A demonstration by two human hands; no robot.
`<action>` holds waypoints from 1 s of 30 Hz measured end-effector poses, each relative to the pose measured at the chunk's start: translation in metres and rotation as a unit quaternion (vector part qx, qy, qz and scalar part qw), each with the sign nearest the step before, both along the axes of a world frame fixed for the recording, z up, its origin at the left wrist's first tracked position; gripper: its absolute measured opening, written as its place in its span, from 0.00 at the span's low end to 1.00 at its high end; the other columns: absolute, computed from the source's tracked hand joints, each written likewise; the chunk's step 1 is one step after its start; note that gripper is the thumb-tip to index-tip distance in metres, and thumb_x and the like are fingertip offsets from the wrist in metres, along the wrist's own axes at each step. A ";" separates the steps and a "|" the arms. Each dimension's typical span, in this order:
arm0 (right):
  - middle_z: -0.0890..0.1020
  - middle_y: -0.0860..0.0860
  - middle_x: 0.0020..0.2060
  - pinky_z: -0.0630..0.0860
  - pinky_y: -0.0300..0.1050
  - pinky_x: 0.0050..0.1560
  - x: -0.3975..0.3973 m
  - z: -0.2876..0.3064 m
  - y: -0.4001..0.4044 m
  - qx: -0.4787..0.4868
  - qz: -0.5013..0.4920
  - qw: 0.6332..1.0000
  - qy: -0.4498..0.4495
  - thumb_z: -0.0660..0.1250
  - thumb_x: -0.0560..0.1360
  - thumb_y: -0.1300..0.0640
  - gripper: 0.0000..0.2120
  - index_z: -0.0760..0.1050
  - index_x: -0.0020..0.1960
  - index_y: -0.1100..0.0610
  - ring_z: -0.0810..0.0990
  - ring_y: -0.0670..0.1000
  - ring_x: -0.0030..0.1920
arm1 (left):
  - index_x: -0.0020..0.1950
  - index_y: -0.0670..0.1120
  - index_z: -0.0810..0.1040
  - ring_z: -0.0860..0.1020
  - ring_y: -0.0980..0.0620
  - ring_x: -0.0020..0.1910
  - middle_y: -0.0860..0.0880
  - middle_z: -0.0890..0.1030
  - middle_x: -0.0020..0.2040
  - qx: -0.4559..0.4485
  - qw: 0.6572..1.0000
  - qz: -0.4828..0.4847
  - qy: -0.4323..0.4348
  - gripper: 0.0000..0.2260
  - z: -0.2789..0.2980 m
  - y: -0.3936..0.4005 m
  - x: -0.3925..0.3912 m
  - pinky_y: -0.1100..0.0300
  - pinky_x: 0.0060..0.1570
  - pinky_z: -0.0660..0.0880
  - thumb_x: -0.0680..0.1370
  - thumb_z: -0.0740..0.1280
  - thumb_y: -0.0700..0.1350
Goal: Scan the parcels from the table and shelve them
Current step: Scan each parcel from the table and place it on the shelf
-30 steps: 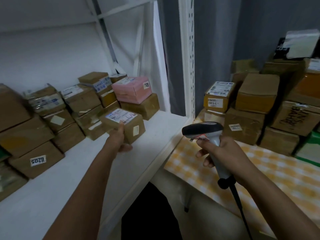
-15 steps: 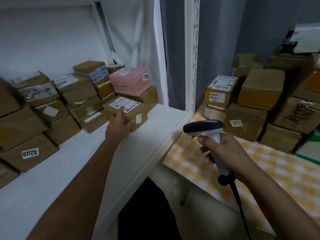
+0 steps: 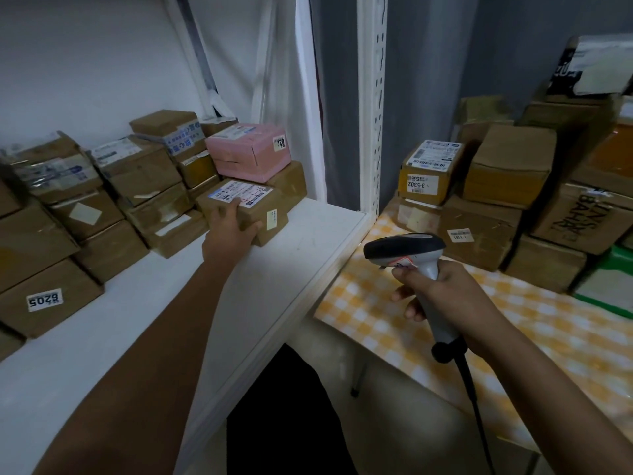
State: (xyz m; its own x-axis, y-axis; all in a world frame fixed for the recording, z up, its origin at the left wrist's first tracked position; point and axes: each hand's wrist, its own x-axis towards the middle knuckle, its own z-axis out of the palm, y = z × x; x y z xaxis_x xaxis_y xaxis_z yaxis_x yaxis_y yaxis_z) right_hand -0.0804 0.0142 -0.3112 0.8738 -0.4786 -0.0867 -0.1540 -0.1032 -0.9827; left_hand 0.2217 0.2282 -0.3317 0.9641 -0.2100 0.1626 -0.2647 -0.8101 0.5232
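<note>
A small brown parcel point(image 3: 263, 212) with a white label on top sits on the white shelf point(image 3: 298, 255), in front of a pink box point(image 3: 248, 152). My left hand point(image 3: 227, 234) grips its near edge, fingers over the top and thumb against the front face. My right hand point(image 3: 442, 296) holds a grey and black barcode scanner point(image 3: 409, 248) by its handle above the checked table point(image 3: 376, 296), with its cable hanging down. More brown parcels point(image 3: 479, 231) are stacked on the table at the right.
Several brown boxes point(image 3: 137, 186) fill the back and left of the shelf, one labelled 6205 point(image 3: 44, 299). A white perforated upright point(image 3: 371, 108) stands between shelf and table. A yellow box marked 3-5302 point(image 3: 426, 173) and a green package point(image 3: 606, 282) lie on the table.
My left hand has pushed the labelled parcel farther back on the shelf, up against the pink box stack. The scanner hand has barely moved.
</note>
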 end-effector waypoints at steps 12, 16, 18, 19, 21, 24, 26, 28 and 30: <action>0.86 0.55 0.36 0.78 0.43 0.32 -0.034 0.007 -0.037 -0.042 -0.045 0.998 0.025 0.68 0.79 0.54 0.02 0.79 0.49 0.52 0.80 0.53 0.29 | 0.71 0.36 0.71 0.74 0.38 0.59 0.33 0.70 0.65 -0.043 0.969 -0.144 -0.197 0.23 -0.019 -0.048 -0.078 0.47 0.56 0.75 0.79 0.68 0.44; 0.87 0.51 0.36 0.78 0.42 0.31 -0.050 0.009 -0.053 -0.079 -0.085 0.992 0.041 0.69 0.79 0.53 0.03 0.79 0.48 0.52 0.83 0.55 0.30 | 0.76 0.43 0.68 0.75 0.42 0.65 0.41 0.68 0.71 -0.106 0.945 -0.290 -0.110 0.26 -0.012 -0.115 -0.112 0.48 0.65 0.73 0.79 0.67 0.47; 0.86 0.50 0.35 0.78 0.42 0.32 -0.059 0.009 -0.059 -0.094 -0.104 0.989 0.043 0.69 0.79 0.53 0.03 0.79 0.46 0.50 0.83 0.55 0.30 | 0.78 0.45 0.65 0.71 0.44 0.70 0.43 0.65 0.74 -0.125 0.938 -0.316 -0.063 0.27 0.000 -0.153 -0.120 0.50 0.71 0.69 0.81 0.68 0.45; 0.86 0.50 0.35 0.78 0.42 0.32 -0.064 0.009 -0.062 -0.098 -0.112 0.988 0.045 0.69 0.79 0.53 0.04 0.79 0.45 0.49 0.84 0.55 0.30 | 0.80 0.46 0.63 0.68 0.45 0.73 0.43 0.63 0.76 -0.130 0.937 -0.322 -0.047 0.28 0.007 -0.172 -0.122 0.53 0.73 0.65 0.81 0.68 0.45; 0.86 0.48 0.34 0.78 0.42 0.32 -0.071 0.008 -0.067 -0.105 -0.125 0.985 0.054 0.69 0.79 0.53 0.04 0.78 0.45 0.49 0.84 0.53 0.30 | 0.81 0.47 0.58 0.60 0.46 0.78 0.43 0.57 0.80 -0.127 0.939 -0.317 -0.032 0.31 0.020 -0.210 -0.120 0.60 0.73 0.57 0.82 0.68 0.47; 0.86 0.49 0.35 0.80 0.44 0.33 -0.080 0.005 -0.073 -0.096 -0.141 0.984 0.055 0.69 0.79 0.53 0.04 0.78 0.45 0.49 0.83 0.52 0.29 | 0.83 0.51 0.49 0.48 0.40 0.82 0.41 0.45 0.83 -0.055 0.956 -0.288 -0.030 0.38 0.032 -0.261 -0.111 0.47 0.78 0.50 0.80 0.68 0.55; 0.86 0.50 0.35 0.80 0.44 0.33 -0.083 0.003 -0.077 -0.090 -0.145 0.984 0.056 0.69 0.79 0.53 0.04 0.79 0.45 0.50 0.83 0.52 0.29 | 0.83 0.54 0.46 0.45 0.37 0.81 0.39 0.41 0.82 -0.014 0.966 -0.257 -0.019 0.42 0.037 -0.287 -0.105 0.41 0.78 0.48 0.78 0.69 0.61; 0.86 0.49 0.35 0.79 0.43 0.33 -0.084 0.003 -0.080 -0.083 -0.146 0.984 0.058 0.69 0.79 0.53 0.04 0.79 0.45 0.50 0.83 0.52 0.29 | 0.83 0.55 0.44 0.46 0.35 0.81 0.37 0.43 0.82 -0.014 0.975 -0.224 0.002 0.45 0.039 -0.306 -0.099 0.40 0.77 0.48 0.76 0.70 0.63; 0.86 0.50 0.35 0.81 0.44 0.34 -0.085 0.002 -0.083 -0.078 -0.146 0.985 0.057 0.69 0.79 0.53 0.05 0.79 0.45 0.50 0.83 0.53 0.30 | 0.83 0.56 0.44 0.52 0.33 0.79 0.36 0.49 0.81 -0.025 0.979 -0.203 0.015 0.48 0.038 -0.319 -0.092 0.41 0.76 0.52 0.74 0.72 0.64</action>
